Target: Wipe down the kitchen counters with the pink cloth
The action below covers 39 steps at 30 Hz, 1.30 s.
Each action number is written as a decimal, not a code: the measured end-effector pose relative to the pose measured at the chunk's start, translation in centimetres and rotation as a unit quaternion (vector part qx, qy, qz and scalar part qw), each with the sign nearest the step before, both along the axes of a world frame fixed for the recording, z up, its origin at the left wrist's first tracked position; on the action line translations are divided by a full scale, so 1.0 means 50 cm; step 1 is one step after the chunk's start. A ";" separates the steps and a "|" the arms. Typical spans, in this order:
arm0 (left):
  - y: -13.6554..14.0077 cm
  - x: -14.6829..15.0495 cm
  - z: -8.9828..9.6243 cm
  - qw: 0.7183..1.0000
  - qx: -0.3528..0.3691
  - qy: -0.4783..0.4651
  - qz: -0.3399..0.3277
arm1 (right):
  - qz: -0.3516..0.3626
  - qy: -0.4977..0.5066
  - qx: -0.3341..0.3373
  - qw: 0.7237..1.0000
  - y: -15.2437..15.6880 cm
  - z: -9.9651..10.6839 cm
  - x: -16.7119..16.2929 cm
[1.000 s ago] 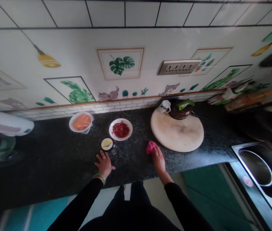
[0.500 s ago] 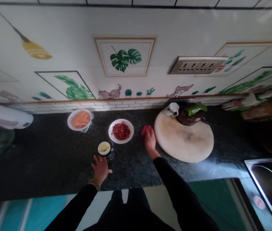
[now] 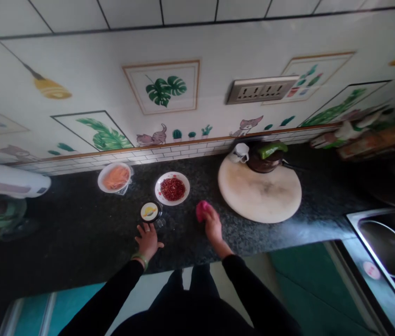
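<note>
Specifically, the fingers of the right hand [image 3: 213, 227] were closed on a bunched pink cloth [image 3: 202, 210], held at the surface of the dark countertop [image 3: 85, 238]. The fingers of the left hand [image 3: 147, 241] were spread apart, palm down, tips just beside a lidded jar [image 3: 149, 212]; whether they made contact could not be determined. The jar stood upright, with a dark-rimmed lid fitted; its contents were not discernible. Just behind it, a patterned bowl [image 3: 187, 190] contained small red grains [image 3: 172, 188]. Farther left, near the wall, a white bowl [image 3: 100, 180] contained orange shreds [image 3: 116, 178]. At right, a round chopping board [image 3: 260, 198] lay flat; a white mug [image 3: 240, 153] and a dark pot [image 3: 262, 165] occupied its rear edge, with a green pepper [image 3: 270, 149] resting on the pot. Relative to the fingers, the pink cloth projected forward and left of the right fingertips, between the patterned bowl and the chopping board, well apart from the left fingers.
</note>
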<state>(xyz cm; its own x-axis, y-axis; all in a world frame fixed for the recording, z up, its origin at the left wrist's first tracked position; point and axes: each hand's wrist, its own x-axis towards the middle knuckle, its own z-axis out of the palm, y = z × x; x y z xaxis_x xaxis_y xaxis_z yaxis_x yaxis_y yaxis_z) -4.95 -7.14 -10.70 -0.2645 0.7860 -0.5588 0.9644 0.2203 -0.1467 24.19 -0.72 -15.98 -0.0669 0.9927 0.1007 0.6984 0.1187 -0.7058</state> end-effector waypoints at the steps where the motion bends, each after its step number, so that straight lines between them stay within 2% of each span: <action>1: 0.001 -0.001 0.000 1.000 0.003 -0.004 0.004 | 0.006 0.022 -0.003 1.000 -0.034 0.006 -0.002; 4: 0.005 -0.002 0.001 1.000 0.010 -0.013 0.005 | -0.036 0.069 0.011 0.997 -0.088 0.034 0.045; 7: 0.007 0.001 0.003 1.000 0.012 -0.009 -0.001 | -0.178 0.033 0.050 0.982 -0.118 0.055 0.178; 10: 0.010 0.008 0.008 1.000 0.006 0.000 -0.005 | -0.343 -0.046 0.058 0.936 -0.144 0.042 0.304; 12: 0.013 0.012 0.012 1.000 0.005 0.006 -0.009 | -0.424 -0.086 0.042 0.901 -0.152 0.016 0.322; 13: 0.014 0.013 0.014 1.000 0.004 0.007 -0.010 | -0.440 -0.097 0.036 0.892 -0.154 0.002 0.306; 15: 0.016 0.015 0.017 1.000 0.002 0.004 -0.011 | -0.419 -0.102 0.029 0.902 -0.158 -0.016 0.229; 17: 0.017 0.016 0.018 1.000 0.002 0.003 -0.010 | -0.357 -0.091 0.017 0.929 -0.164 -0.018 0.114; 21: 0.015 0.016 0.022 1.000 0.005 0.004 -0.009 | -0.202 -0.014 -0.035 0.979 -0.173 0.012 -0.128; 23: 0.014 0.016 0.026 1.000 0.010 -0.001 -0.007 | -0.147 0.023 -0.034 0.988 -0.166 0.033 -0.200; 24: 0.013 0.017 0.028 1.000 0.013 -0.003 -0.007 | -0.135 0.036 -0.027 0.990 -0.160 0.043 -0.210; 26: 0.012 0.018 0.032 1.000 0.019 -0.004 -0.006 | -0.138 0.055 -0.008 0.989 -0.152 0.061 -0.171; 27: 0.011 0.018 0.034 1.000 0.019 -0.005 -0.003 | -0.149 0.061 0.002 0.987 -0.151 0.066 -0.122; 29: 0.011 0.019 0.033 1.000 0.014 -0.006 0.002 | -0.188 0.057 0.024 0.980 -0.159 0.063 0.018; 31: 0.010 0.019 0.029 1.000 0.008 -0.004 0.004 | -0.268 0.004 0.057 0.962 -0.169 0.045 0.167; 33: 0.011 0.019 0.023 1.000 0.004 0.000 0.003 | -0.384 -0.076 0.056 0.918 -0.168 0.021 0.267; 35: 0.012 0.018 0.018 1.000 0.002 0.002 0.002 | -0.446 -0.127 0.044 0.885 -0.149 0.002 0.278; 36: 0.012 0.018 0.016 1.000 0.003 0.002 0.002 | -0.439 -0.131 0.035 0.888 -0.133 -0.003 0.249; 38: 0.012 0.017 0.016 1.000 0.003 0.000 0.002 | -0.357 -0.089 0.013 0.930 -0.088 -0.005 0.140; 39: 0.012 0.016 0.017 1.000 0.002 0.000 0.001 | -0.274 -0.044 -0.006 0.961 -0.063 -0.003 0.074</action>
<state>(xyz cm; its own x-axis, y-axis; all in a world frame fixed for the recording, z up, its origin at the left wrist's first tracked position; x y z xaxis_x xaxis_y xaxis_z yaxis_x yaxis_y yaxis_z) -4.14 -6.54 -9.87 -0.2653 0.7882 -0.5552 0.9641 0.2223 -0.1452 27.88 -3.85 -16.12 0.4580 0.8824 0.1076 0.7115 -0.2913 -0.6395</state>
